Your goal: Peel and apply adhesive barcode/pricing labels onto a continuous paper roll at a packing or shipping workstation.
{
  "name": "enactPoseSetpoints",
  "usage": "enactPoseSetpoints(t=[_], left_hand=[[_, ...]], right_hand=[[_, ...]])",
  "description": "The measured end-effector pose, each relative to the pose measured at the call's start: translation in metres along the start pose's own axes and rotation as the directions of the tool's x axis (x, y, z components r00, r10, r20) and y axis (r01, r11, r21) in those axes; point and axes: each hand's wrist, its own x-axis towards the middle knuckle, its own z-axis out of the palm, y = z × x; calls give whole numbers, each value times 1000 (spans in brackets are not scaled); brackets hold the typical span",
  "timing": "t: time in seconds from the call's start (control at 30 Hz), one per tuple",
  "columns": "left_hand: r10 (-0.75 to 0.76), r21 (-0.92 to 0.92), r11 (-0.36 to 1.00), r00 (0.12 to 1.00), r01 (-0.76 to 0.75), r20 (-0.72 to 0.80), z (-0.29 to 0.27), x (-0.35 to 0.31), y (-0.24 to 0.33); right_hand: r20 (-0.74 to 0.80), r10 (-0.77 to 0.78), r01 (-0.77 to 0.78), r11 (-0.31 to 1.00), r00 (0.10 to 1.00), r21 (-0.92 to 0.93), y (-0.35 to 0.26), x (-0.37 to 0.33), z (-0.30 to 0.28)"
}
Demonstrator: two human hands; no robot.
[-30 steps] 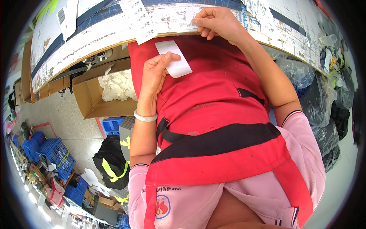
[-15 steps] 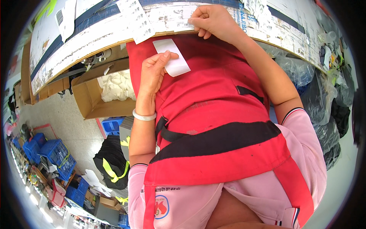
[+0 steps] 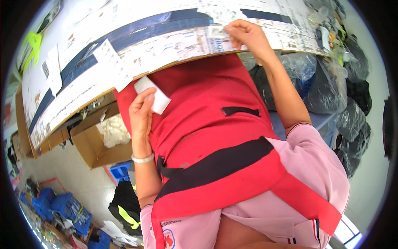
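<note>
My left hand is in front of the red apron, thumb and fingers pinching a blank-looking white paper slip. Up at the table's front edge, my right hand has its thumb and index finger pressed together at the edge of a small white label. Just beyond that label is a pile of white label sheets. On the tabletop, nearer my left hand, a printed label strip hangs slightly over the edge.
The worn white table carries dark blue tape, another white slip and a neon-yellow strap. Below it at left stands a cardboard box with cream material inside. Blue crates are on the floor; dark plastic bags crowd the right.
My right hand has moved right along the table to beside the label pile. My left hand, still gripping the slip, sits lower and further left as the view has shifted.
</note>
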Motion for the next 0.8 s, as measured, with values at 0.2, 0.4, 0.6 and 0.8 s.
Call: enactPoseSetpoints(t=[0.2, 0.4, 0.6, 0.8], left_hand=[[19, -51, 999, 1000, -19, 1, -1, 6, 11], [1, -196, 980, 995, -20, -98, -59, -25, 21], [-36, -264, 961, 904, -87, -425, -199, -47, -40], [54, 274, 853, 448, 443, -893, -279, -73, -124]], right_hand=[[-218, 58, -119, 953, 974, -280, 44, 15, -66], [-299, -180, 9, 870, 937, -493, 53, 7, -62], [-46, -341, 294, 865, 939, -406, 37, -74, -9], [-139, 100, -155, 867, 985, -474, 206, -119, -77]])
